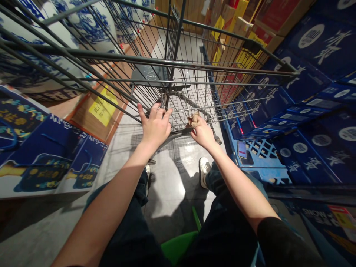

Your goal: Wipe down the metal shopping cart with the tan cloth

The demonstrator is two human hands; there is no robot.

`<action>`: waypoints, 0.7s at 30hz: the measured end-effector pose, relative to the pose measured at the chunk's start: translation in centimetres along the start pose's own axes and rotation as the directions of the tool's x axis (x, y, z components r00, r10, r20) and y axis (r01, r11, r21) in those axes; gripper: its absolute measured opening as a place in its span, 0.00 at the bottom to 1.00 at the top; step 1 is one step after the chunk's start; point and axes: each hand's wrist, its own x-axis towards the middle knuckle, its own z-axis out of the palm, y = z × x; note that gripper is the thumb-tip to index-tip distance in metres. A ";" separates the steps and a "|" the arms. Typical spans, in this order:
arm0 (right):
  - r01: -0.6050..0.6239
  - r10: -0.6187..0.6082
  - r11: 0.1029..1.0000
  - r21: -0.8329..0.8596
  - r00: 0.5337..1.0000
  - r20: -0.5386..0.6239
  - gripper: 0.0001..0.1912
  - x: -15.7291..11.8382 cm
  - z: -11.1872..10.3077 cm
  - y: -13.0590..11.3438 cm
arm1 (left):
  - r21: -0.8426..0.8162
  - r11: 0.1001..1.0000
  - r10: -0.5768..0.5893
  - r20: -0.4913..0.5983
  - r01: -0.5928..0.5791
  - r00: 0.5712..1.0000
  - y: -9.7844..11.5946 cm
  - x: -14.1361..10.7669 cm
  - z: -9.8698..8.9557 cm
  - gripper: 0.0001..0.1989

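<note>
In front of me stands a dark wire shopping cart (183,68), its basket spanning the upper middle of the head view. My left hand (156,126) rests with fingers spread against the lower wires at the cart's near side. A crumpled brown cloth (194,120) is pinched in my right hand (203,132), close to the same lower wires. Whether the cloth presses on a wire I cannot tell. Inside the cart hangs a dark grey plastic panel (149,76).
Blue boxes (311,148) are stacked along the right, near a blue plastic pallet (268,154) with a phone (241,150) on it. Large blue-and-white jars (86,26) and gift boxes (47,159) line the left. A green seat (179,244) shows between my legs.
</note>
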 end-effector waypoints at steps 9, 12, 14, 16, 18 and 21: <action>0.064 -0.063 0.998 0.003 0.996 -0.060 0.33 -0.4 -0.8 -0.8 | 0.037 0.999 0.011 -0.015 -0.011 1.000 0.0 0.0 0.1 0.25; -0.009 0.009 1.000 -0.008 0.998 0.054 0.30 -0.3 -0.3 -0.7 | 0.049 0.999 0.002 -0.002 -0.002 1.000 0.1 0.0 0.0 0.25; -0.039 0.040 0.999 -0.005 0.995 0.088 0.30 -0.2 0.1 -0.7 | 0.047 0.999 0.003 0.000 -0.003 1.000 0.1 0.1 -0.1 0.25; -0.029 0.028 0.999 0.014 0.998 0.057 0.31 -0.2 0.5 -0.7 | 0.043 0.999 0.009 -0.006 -0.008 1.000 0.1 0.1 -0.1 0.25; 0.016 -0.016 0.999 0.032 1.000 -0.010 0.34 -0.3 0.7 -0.7 | 0.041 0.999 0.012 -0.013 -0.011 1.000 0.1 0.0 -0.1 0.25; 0.085 -0.081 0.996 0.036 0.992 -0.097 0.37 -0.5 0.7 -0.7 | 0.042 0.999 0.010 -0.013 -0.009 1.000 0.1 0.0 0.1 0.25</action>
